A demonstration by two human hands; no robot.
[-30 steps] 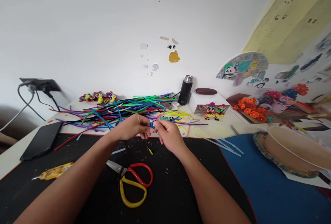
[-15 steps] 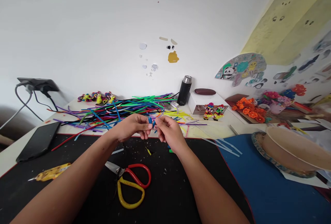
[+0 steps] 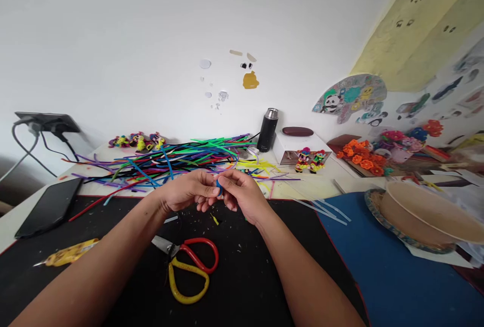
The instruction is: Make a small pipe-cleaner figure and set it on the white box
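Observation:
My left hand (image 3: 192, 189) and my right hand (image 3: 242, 193) meet above the black mat (image 3: 242, 276). Pinched between their fingertips is a small blue pipe cleaner (image 3: 219, 187), mostly covered by the fingers, so its shape is hard to make out. Behind the hands spreads a heap of many-coloured pipe cleaners (image 3: 189, 155). Below them lie scissors (image 3: 189, 266) with one red and one yellow handle, blades pointing left. A small yellow scrap (image 3: 215, 219) rests on the mat just under the fingers.
A yellow hot glue gun (image 3: 70, 254) lies partly behind my left forearm. A black phone (image 3: 49, 208) is at the left, a black flask (image 3: 267, 130) at the back. Small figures (image 3: 310, 160) stand before a white box (image 3: 298, 145). Clear glue sticks (image 3: 325, 211) and a beige bowl (image 3: 434, 216) lie right.
The hands have drawn closer together, and the blue pipe cleaner is now more hidden by the fingers. The whole view has shifted slightly.

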